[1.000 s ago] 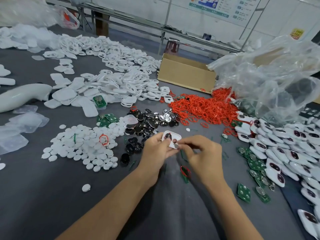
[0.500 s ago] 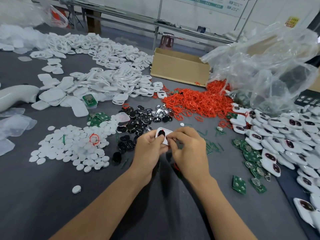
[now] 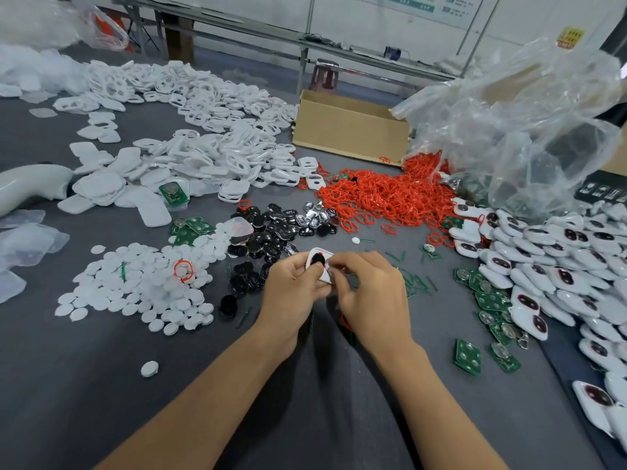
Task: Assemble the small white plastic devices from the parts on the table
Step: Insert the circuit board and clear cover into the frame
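Fingers of the right hand are pinched on one white shell, gripped opposite by the left hand just above the table. A black insert is seen seated in it; closure cannot be confirmed. Finished devices are heaped at right. Large piles of shells, red rings and white discs lie unused: much work is judged outstanding.

Near the middle of the table, the left hand and right hand held a device between them. Discs lay to their left, with buttons between the discs and the hands. Shells spread behind these toward the far left corner. Rings lay behind the hands, before a box at the far edge. Circuit boards lay just right of the hands, finished devices along the right edge, and a bag behind them.
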A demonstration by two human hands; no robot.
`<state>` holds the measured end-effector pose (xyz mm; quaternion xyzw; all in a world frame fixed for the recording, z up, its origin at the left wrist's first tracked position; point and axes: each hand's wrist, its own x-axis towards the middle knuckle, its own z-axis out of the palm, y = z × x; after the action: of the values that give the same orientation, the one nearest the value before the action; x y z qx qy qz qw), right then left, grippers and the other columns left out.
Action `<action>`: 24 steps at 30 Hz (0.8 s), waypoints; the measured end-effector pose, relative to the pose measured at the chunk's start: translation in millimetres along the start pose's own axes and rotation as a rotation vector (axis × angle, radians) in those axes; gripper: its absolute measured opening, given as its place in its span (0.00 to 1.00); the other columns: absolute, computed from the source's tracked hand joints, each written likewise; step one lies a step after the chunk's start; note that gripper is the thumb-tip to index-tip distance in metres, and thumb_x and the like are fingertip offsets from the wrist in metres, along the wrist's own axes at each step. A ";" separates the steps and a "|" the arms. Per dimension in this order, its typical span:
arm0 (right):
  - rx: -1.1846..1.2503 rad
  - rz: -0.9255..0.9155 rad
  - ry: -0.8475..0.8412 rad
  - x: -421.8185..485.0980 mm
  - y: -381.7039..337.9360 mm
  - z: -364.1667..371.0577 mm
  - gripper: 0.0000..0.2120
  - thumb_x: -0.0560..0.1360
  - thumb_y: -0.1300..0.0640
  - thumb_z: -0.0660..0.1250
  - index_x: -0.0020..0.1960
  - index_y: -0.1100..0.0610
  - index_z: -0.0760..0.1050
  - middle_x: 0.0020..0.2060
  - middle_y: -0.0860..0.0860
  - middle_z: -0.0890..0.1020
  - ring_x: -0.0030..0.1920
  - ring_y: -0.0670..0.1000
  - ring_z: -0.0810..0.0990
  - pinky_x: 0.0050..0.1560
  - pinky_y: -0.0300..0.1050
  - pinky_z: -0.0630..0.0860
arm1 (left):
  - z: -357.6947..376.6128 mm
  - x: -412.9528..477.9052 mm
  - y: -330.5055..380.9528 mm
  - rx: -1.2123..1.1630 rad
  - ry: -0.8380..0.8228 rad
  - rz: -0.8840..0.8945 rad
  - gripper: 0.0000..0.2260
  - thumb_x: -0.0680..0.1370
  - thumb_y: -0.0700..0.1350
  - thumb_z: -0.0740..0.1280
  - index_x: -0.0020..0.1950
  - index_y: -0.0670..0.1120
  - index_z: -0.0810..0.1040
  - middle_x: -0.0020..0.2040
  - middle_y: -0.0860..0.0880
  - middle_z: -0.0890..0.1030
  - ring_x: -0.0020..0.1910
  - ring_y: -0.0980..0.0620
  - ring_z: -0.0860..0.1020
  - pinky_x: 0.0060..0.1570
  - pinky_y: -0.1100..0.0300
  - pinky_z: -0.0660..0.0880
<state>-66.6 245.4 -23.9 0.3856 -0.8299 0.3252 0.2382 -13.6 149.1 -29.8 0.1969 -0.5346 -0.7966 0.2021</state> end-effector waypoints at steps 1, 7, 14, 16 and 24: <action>-0.003 -0.013 0.003 0.2 0.5 0.0 0.04 0.70 0.64 0.73 0.44 0.59 0.83 0.37 0.53 0.83 0.40 0.57 0.80 0.37 0.51 0.77 | 0.2 -0.3 0.4 -0.011 0.000 0.003 0.11 0.80 0.32 0.59 0.46 0.41 0.80 0.36 0.47 0.82 0.33 0.57 0.81 0.36 0.67 0.77; 0.038 0.016 -0.013 0.5 2.8 0.9 0.06 0.68 0.65 0.73 0.44 0.59 0.83 0.40 0.52 0.80 0.42 0.56 0.79 0.40 0.51 0.77 | -0.3 -1.3 -0.3 -0.010 0.000 0.014 0.11 0.80 0.33 0.59 0.48 0.40 0.81 0.40 0.44 0.83 0.37 0.54 0.82 0.37 0.67 0.78; 0.075 0.066 0.002 -0.4 3.2 4.1 0.05 0.67 0.67 0.73 0.40 0.60 0.82 0.41 0.52 0.78 0.39 0.55 0.79 0.39 0.52 0.77 | 0.2 -0.7 -0.8 0.028 -0.005 0.008 0.09 0.80 0.32 0.59 0.52 0.37 0.80 0.43 0.42 0.83 0.39 0.53 0.81 0.40 0.66 0.79; 0.084 0.073 0.004 -0.2 4.2 5.2 0.04 0.67 0.67 0.72 0.39 0.60 0.82 0.40 0.52 0.78 0.39 0.54 0.78 0.39 0.50 0.76 | 0.4 -0.9 0.0 0.016 -0.003 0.002 0.09 0.80 0.32 0.60 0.51 0.38 0.80 0.41 0.43 0.83 0.37 0.55 0.81 0.38 0.67 0.78; 0.349 0.230 -0.044 4.0 8.2 0.0 0.09 0.67 0.69 0.74 0.42 0.57 0.85 0.41 0.48 0.80 0.42 0.44 0.79 0.43 0.37 0.76 | -1.1 -2.5 0.7 -0.058 -0.012 0.009 0.08 0.78 0.31 0.64 0.46 0.41 0.81 0.42 0.42 0.85 0.41 0.52 0.83 0.43 0.63 0.81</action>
<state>-75.5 247.4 -24.3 0.3307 -0.8045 0.4807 0.1108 -10.8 149.4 -29.3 0.1839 -0.5132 -0.8121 0.2081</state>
